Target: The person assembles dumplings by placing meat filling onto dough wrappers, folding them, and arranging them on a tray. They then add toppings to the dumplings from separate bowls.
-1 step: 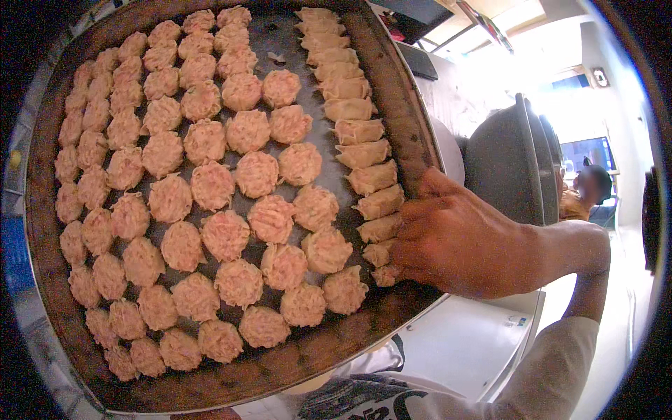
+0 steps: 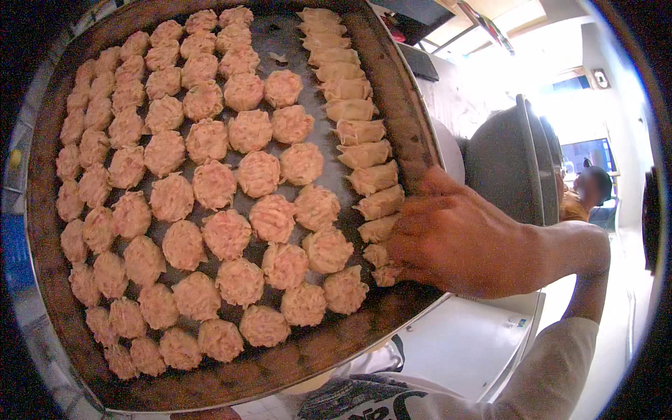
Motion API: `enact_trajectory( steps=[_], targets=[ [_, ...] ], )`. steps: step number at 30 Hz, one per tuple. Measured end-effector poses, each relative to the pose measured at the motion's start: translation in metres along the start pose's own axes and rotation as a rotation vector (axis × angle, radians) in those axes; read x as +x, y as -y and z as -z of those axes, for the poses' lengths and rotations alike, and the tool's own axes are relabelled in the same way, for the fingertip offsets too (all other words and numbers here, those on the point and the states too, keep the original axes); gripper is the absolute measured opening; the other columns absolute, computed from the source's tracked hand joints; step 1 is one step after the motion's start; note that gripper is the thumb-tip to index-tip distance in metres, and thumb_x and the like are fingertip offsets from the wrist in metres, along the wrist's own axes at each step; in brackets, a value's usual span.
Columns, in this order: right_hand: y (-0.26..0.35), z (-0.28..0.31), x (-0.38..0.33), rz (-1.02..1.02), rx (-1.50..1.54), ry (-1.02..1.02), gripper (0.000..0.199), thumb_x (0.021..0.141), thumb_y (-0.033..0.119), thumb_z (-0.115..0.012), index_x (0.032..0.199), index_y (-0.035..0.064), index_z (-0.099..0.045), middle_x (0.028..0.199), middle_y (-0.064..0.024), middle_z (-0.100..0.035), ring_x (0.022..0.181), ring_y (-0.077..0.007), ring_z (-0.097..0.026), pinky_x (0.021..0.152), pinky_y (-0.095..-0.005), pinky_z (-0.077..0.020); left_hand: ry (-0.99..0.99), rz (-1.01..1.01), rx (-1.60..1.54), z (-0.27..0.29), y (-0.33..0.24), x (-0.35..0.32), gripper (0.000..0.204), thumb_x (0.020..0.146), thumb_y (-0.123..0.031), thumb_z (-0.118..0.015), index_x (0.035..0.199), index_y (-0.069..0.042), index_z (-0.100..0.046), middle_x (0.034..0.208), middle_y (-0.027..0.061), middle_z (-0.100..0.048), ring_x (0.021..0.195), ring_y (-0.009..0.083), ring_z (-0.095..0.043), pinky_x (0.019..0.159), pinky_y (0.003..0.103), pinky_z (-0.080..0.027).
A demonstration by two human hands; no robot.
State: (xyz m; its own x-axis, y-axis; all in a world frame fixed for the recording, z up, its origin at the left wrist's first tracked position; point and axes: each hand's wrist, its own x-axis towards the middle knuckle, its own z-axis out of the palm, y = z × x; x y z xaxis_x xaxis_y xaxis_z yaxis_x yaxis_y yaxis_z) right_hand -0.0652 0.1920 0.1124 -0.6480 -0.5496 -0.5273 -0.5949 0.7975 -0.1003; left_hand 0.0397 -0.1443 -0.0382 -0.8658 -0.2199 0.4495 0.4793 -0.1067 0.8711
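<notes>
A large, dark, worn tray (image 2: 210, 383) fills most of the view. Rows of round, pleated shumai (image 2: 227, 234) with pinkish filling cover its left and middle. Along the right wall runs a single line of folded, crescent-shaped dumplings (image 2: 373, 178), lying close against one another. My right hand (image 2: 458, 238) reaches over the tray's right wall to the near end of that line. Its fingers are closed on a dumpling (image 2: 385, 276) there, and the hand covers part of the row. My left hand does not show.
Bare tray bottom (image 2: 276, 42) shows between the shumai and the folded dumplings. Right of the tray stands a grey tub (image 2: 500, 164). Below my right forearm is a white panel (image 2: 462, 343). Another person (image 2: 588, 185) and a lit screen (image 2: 586, 155) are in the right background.
</notes>
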Motion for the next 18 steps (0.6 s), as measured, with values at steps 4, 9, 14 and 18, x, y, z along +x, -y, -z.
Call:
enact_trajectory(
  steps=[4,9,14,18],
  targets=[
    [-0.002,0.008,-0.002,-0.051,-0.169,-0.089,0.028,0.078,0.037,-0.075,0.088,0.0121,-0.066,0.094,-0.0038,-0.061,0.102,-0.0205,-0.057,0.091,-0.0423,-0.0373,-0.021,0.096,-0.307,0.008,0.004,-0.006,0.036,0.100,-0.021,-0.061,0.116,0.011,-0.054,0.091,0.0099,-0.059,0.073,0.0205,-0.056,0.075,0.026,-0.052],
    [-0.001,0.008,0.005,-0.017,-0.233,0.041,0.036,0.072,0.039,-0.080,0.087,0.0099,-0.067,0.094,-0.0044,-0.060,0.102,-0.0223,-0.054,0.092,-0.0412,-0.0374,0.057,0.055,0.025,0.031,0.008,-0.023,0.032,0.101,-0.017,-0.052,0.114,0.012,-0.052,0.087,0.0065,-0.052,0.072,0.0185,-0.049,0.071,0.022,-0.046],
    [-0.007,0.018,0.004,-0.197,-0.307,-0.066,0.032,0.072,0.038,-0.079,0.083,0.0096,-0.069,0.092,-0.0054,-0.062,0.101,-0.0230,-0.054,0.090,-0.0420,-0.0384,0.014,0.159,0.356,0.052,0.017,-0.033,0.070,0.092,-0.057,-0.058,0.124,0.004,-0.047,0.109,0.0210,-0.059,0.092,0.0294,-0.060,0.080,0.040,-0.052],
    [-0.011,0.012,0.017,-0.360,-0.337,0.102,0.031,0.071,0.036,-0.080,0.084,0.0096,-0.071,0.094,-0.0062,-0.064,0.100,-0.0237,-0.054,0.088,-0.0427,-0.0391,-0.251,0.009,0.660,0.035,0.027,-0.041,0.065,0.092,-0.061,-0.057,0.109,0.002,-0.050,0.097,0.0173,-0.057,0.084,0.0265,-0.058,0.075,0.041,-0.050]
  ],
)
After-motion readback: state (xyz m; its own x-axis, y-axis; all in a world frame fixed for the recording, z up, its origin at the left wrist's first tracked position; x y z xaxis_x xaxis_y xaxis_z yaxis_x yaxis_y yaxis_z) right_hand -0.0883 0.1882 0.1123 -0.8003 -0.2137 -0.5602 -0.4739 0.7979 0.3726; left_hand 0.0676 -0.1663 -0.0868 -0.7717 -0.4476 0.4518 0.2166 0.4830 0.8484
